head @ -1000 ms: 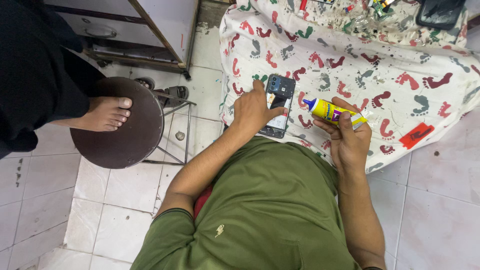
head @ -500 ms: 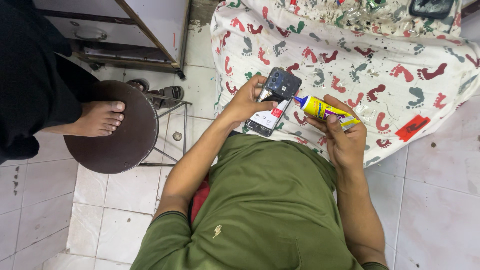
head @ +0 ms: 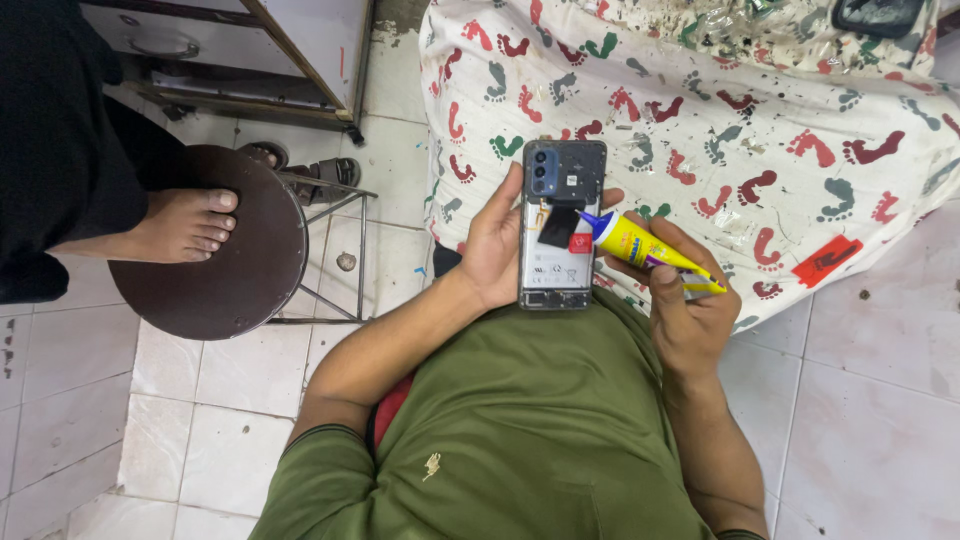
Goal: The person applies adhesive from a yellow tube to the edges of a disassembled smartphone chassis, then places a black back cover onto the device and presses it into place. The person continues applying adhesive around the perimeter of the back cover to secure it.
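My left hand point(head: 492, 248) holds a smartphone point(head: 560, 225) with its back cover off, so the inner parts and camera block show. It sits upright in my palm above my green shirt. My right hand point(head: 685, 300) grips a yellow glue tube point(head: 648, 250) with a blue nozzle. The nozzle tip touches the phone's right edge near a small red part.
A cloth point(head: 720, 110) printed with coloured footprints and spotted with stains covers the surface ahead. At the left another person's bare foot point(head: 190, 225) rests on a round brown stool point(head: 235, 275). A metal cabinet point(head: 250, 50) stands behind it. White floor tiles point(head: 860, 420) lie around.
My left hand has turned the phone from tilted to upright and brought it nearer. The glue tube has moved in, and its nozzle now meets the phone's right edge.
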